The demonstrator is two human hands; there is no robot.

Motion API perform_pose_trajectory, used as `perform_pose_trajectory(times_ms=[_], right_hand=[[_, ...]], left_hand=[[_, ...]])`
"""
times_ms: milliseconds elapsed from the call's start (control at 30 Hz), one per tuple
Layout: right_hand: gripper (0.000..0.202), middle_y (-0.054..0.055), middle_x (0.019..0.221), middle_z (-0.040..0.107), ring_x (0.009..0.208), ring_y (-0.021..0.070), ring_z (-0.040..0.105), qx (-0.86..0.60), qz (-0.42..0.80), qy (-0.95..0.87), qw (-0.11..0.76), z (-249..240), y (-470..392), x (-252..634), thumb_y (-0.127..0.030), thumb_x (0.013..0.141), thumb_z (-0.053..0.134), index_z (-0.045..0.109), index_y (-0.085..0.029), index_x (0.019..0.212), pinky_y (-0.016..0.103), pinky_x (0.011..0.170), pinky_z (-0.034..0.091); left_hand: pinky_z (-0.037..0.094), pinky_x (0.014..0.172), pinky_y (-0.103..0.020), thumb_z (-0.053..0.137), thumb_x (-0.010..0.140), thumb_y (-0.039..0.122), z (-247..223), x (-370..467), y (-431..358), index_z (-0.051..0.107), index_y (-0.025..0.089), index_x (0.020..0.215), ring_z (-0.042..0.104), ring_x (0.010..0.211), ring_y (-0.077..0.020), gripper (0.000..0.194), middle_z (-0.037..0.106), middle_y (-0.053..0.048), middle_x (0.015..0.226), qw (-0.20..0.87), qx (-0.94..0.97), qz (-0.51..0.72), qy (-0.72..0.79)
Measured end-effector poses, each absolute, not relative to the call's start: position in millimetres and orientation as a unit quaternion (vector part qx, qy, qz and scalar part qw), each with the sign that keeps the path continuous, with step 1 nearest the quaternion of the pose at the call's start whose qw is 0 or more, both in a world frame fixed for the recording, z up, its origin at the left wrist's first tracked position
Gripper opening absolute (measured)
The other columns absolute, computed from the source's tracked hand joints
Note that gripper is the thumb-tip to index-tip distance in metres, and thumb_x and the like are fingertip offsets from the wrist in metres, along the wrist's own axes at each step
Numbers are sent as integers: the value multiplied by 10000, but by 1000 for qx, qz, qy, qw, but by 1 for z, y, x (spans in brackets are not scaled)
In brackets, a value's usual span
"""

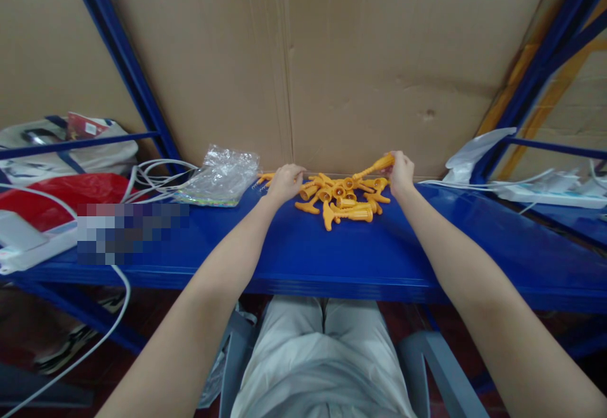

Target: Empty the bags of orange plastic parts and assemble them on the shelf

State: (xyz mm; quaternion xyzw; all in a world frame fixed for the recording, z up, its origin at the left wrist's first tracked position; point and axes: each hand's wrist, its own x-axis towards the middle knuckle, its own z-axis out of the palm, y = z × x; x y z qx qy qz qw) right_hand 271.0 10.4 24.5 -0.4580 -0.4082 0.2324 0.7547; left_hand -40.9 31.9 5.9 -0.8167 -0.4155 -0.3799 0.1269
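Several orange plastic pieces (348, 214), some T-shaped and some cup-like, lie heaped on the blue table (332, 253) near its back edge. My right hand (401, 170) is closed on an orange piece (377, 165), raised at the heap's right side with its narrow end pointing left. My left hand (286, 181) is at the heap's left edge, its fingers bent together; whatever they hold is hidden. Just left of that hand lie orange-handled corkscrews (266, 178) with metal spirals.
Clear plastic bags (220, 174) lie to the left, beside white cables (154, 174) and a red bag (52, 196). Cardboard (355, 70) stands behind the table. A power strip (554, 193) is at the right. Blue posts rise on both sides.
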Motion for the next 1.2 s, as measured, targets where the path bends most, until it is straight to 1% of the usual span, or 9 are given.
perform_pose_trajectory(times_ms=[167, 233, 333, 467, 567, 667, 833, 1000, 1200], right_hand=[[99, -17, 670, 621, 638, 144, 631, -413, 313, -456, 724, 32, -1, 246, -298, 870, 594, 573, -214, 821, 308, 678, 567], [72, -18, 717, 648, 653, 141, 650, -395, 325, -497, 701, 32, -6, 230, -260, 837, 643, 587, -217, 851, 319, 709, 576], [142, -19, 815, 678, 708, 143, 679, -357, 330, -549, 680, 31, -14, 207, -231, 761, 696, 609, -228, 873, 342, 777, 588], [200, -1, 895, 695, 868, 184, 696, -320, 334, -612, 641, 30, -21, 191, -249, 711, 703, 654, -233, 904, 381, 853, 586], [227, 6, 913, 690, 905, 188, 676, -323, 312, -641, 622, 29, -21, 193, -278, 697, 700, 671, -233, 917, 382, 863, 577], [234, 13, 904, 687, 875, 180, 653, -350, 255, -683, 589, 28, -21, 202, -329, 719, 709, 683, -221, 926, 370, 842, 562], [298, 59, 909, 728, 848, 212, 654, -393, 125, -781, 469, 27, -24, 209, -460, 826, 681, 717, -193, 952, 384, 833, 534], [276, 128, 1113, 737, 1048, 295, 665, -437, -20, -830, 347, 26, -27, 205, -376, 880, 632, 736, -184, 1049, 442, 945, 487], [285, 150, 1108, 706, 1066, 312, 612, -447, -169, -842, 252, 29, -37, 202, -223, 882, 528, 652, -186, 1135, 416, 901, 406]], left_hand=[[483, 1038, -392, 374, 1014, 291, 13, -31, 22, 682, 141, 1160, 655, 1141, -237, 373, 726, -142, 1188, 131, -835, -415, -337], [460, 1073, -399, 370, 1022, 321, 14, -26, 17, 646, 145, 1233, 620, 1224, -237, 390, 694, -144, 1281, 139, -843, -415, -312], [433, 1093, -420, 422, 1005, 321, 15, -17, 11, 618, 145, 1285, 591, 1282, -250, 384, 665, -151, 1351, 149, -855, -389, -309], [426, 1053, -441, 420, 992, 241, 16, -11, 6, 638, 147, 1236, 645, 1176, -256, 341, 718, -151, 1241, 154, -858, -348, -344], [415, 1024, -446, 420, 987, 213, 18, -10, 3, 662, 158, 1149, 658, 1102, -256, 297, 741, -140, 1145, 165, -856, -336, -357], [406, 995, -449, 425, 986, 217, 18, -10, 0, 665, 174, 1122, 652, 1062, -259, 278, 742, -129, 1098, 183, -858, -332, -348], [396, 942, -451, 433, 988, 252, 16, -12, -2, 679, 189, 1127, 649, 1019, -272, 289, 743, -115, 1007, 210, -869, -305, -330], [380, 926, -454, 437, 979, 255, 14, -13, 0, 699, 192, 1118, 663, 988, -275, 303, 752, -115, 974, 222, -880, -272, -319], [375, 921, -445, 466, 957, 275, 13, -8, -1, 723, 211, 1062, 686, 983, -273, 285, 775, -111, 996, 192, -882, -271, -333]])
